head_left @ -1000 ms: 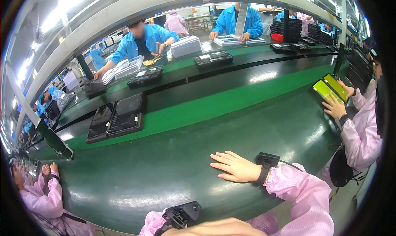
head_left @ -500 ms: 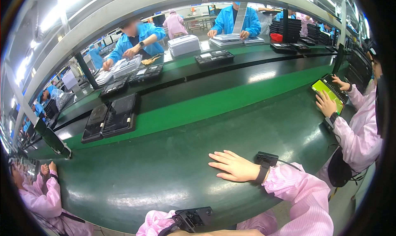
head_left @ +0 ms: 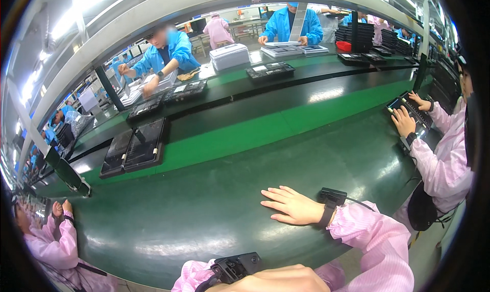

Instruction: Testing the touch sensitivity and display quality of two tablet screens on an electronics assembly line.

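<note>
My right hand (head_left: 295, 206) lies flat on the dark green tabletop (head_left: 204, 202), palm down with its fingers stretched out and holding nothing. A black strap with a small dark device (head_left: 332, 196) wraps that wrist, and a cable trails from it over the pink striped sleeve. At the bottom edge, nearest my body, is the back of my left hand (head_left: 286, 281); its fingers are out of sight. A black camera-like device (head_left: 236, 267) sits on the left wrist. Neither hand visibly touches a loose object.
Beyond the bright green belt strip (head_left: 224, 141), an open black case (head_left: 145, 148) lies far left. A co-worker at right has both hands on a black case (head_left: 416, 116). More black cases (head_left: 270, 71) and a white stack (head_left: 229, 56) stand across, near people in blue.
The bright yellow-green surface under the right co-worker's hands now shows black. The open case at left has shifted slightly left. A blue-sleeved person has lifted a hand. My right hand stays flat.
</note>
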`<state>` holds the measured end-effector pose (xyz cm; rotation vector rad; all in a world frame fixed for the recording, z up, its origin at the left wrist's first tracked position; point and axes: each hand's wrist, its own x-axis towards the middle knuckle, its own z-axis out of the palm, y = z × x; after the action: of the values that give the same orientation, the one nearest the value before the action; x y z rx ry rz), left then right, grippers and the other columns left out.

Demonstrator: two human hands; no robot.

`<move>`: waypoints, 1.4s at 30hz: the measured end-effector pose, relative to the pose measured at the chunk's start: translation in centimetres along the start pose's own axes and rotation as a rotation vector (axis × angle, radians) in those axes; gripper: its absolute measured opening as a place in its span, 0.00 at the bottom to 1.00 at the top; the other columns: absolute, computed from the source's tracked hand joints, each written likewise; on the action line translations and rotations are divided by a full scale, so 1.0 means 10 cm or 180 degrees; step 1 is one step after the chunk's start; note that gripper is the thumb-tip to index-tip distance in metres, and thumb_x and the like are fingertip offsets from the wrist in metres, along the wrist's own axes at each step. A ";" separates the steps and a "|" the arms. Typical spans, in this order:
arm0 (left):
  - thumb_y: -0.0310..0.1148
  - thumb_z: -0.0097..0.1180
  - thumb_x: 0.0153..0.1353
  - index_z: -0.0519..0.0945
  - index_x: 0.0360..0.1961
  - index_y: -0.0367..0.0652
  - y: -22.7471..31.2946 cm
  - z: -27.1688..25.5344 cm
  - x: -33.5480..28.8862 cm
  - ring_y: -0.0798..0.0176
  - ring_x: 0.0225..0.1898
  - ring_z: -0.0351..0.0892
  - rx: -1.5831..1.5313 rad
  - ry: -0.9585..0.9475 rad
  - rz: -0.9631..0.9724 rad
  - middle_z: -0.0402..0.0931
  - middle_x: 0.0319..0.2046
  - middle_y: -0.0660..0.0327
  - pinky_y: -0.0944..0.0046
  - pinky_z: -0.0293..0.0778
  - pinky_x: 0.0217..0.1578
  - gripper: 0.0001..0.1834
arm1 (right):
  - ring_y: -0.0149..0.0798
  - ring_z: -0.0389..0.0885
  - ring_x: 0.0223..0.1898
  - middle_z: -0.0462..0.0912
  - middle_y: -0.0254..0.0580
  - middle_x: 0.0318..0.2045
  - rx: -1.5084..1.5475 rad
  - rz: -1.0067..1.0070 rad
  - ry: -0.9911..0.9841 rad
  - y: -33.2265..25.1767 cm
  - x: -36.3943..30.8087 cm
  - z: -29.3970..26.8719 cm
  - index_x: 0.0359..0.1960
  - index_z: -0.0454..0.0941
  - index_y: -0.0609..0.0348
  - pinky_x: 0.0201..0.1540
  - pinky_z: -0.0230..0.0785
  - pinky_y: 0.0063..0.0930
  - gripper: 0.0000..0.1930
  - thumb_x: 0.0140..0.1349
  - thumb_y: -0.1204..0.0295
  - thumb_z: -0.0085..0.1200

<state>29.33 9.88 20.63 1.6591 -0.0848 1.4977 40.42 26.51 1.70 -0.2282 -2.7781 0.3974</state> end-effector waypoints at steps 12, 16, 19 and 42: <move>0.25 0.63 0.53 0.80 0.31 0.34 0.01 0.14 -0.05 0.55 0.29 0.80 0.0916 0.0035 0.0472 0.80 0.31 0.53 0.64 0.72 0.30 0.06 | 0.49 0.56 0.68 0.58 0.51 0.67 -0.0025 -0.0027 0.0014 0.01 0.01 0.02 0.62 0.64 0.57 0.69 0.48 0.47 0.25 0.68 0.57 0.45; 0.27 0.63 0.53 0.79 0.31 0.34 0.05 0.20 -0.04 0.55 0.28 0.81 0.1151 0.0212 0.0469 0.80 0.29 0.53 0.64 0.71 0.28 0.07 | 0.50 0.56 0.68 0.58 0.51 0.67 -0.0028 -0.0034 0.0014 0.02 0.01 0.03 0.63 0.64 0.56 0.69 0.48 0.47 0.25 0.68 0.57 0.45; 0.27 0.63 0.53 0.79 0.31 0.34 0.07 0.20 -0.02 0.55 0.28 0.80 0.1184 0.0186 0.0443 0.80 0.29 0.53 0.64 0.71 0.28 0.08 | 0.50 0.56 0.68 0.58 0.50 0.67 -0.0012 -0.0027 0.0011 0.01 0.02 0.03 0.63 0.64 0.56 0.69 0.48 0.47 0.25 0.68 0.57 0.45; 0.26 0.58 0.51 0.75 0.35 0.41 -1.54 -0.60 -0.41 0.55 0.40 0.74 0.5173 -0.0529 -0.1250 0.75 0.37 0.59 0.58 0.68 0.42 0.09 | 0.44 0.75 0.48 0.77 0.44 0.45 -0.0200 0.0617 0.0736 -0.47 -0.90 -0.33 0.48 0.73 0.58 0.57 0.63 0.42 0.17 0.59 0.64 0.54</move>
<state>32.39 21.15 8.18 2.6965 1.6467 1.0021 49.41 21.06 3.45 -0.5267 -2.5507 0.3080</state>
